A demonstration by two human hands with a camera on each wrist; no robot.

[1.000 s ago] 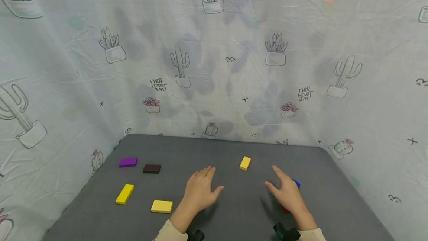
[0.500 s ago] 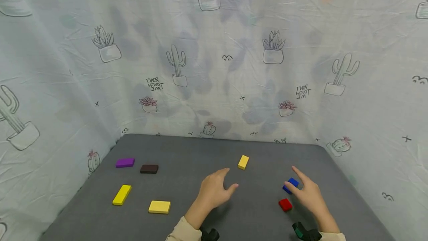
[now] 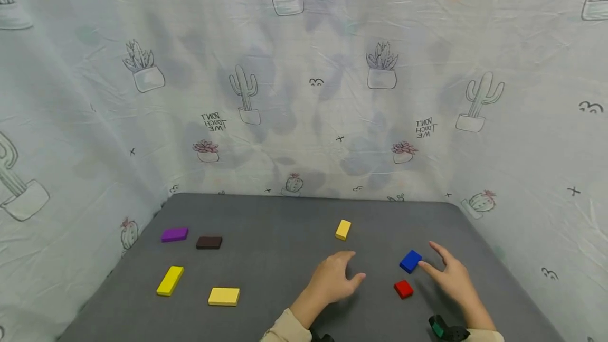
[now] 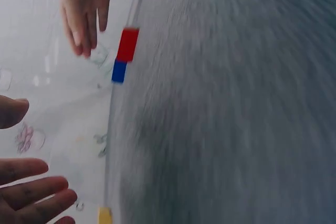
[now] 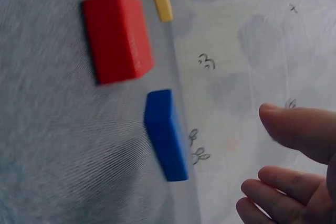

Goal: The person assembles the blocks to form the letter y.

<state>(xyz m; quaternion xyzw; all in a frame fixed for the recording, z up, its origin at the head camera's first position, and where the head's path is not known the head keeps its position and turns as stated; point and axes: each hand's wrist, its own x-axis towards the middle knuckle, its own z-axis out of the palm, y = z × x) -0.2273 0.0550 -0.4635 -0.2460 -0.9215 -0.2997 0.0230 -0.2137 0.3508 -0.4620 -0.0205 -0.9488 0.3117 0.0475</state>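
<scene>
The clock directions are taken from the head view, with 12 o'clock at the far edge of the worktop [image 3: 275, 257]. The right hand [image 3: 448, 276] is held above the worktop, its thumb spread well away from loosely extended fingers; nothing is gripped. The blue block [image 3: 410, 262] is found between 9 and 10 o'clock of that hand, near the thumb tip; a gap between the two is shown in the right wrist view. The red block [image 3: 404, 289] is placed between 8 and 9 o'clock of the same hand, between 6 and 7 o'clock of the blue block and just apart from it.

The left hand [image 3: 332, 278] is likewise raised, thumb and fingers parted, with nothing held. The small yellow block [image 3: 343, 229] is noted between 12 and 1 o'clock of it, well apart; the blue and red blocks are situated towards 3 o'clock.

Towards 9 o'clock, a pale yellow block [image 3: 224, 296] and a bright yellow block [image 3: 170, 281] are recorded, with a dark block [image 3: 209, 243] and a purple block [image 3: 174, 234] towards 10 o'clock.
</scene>
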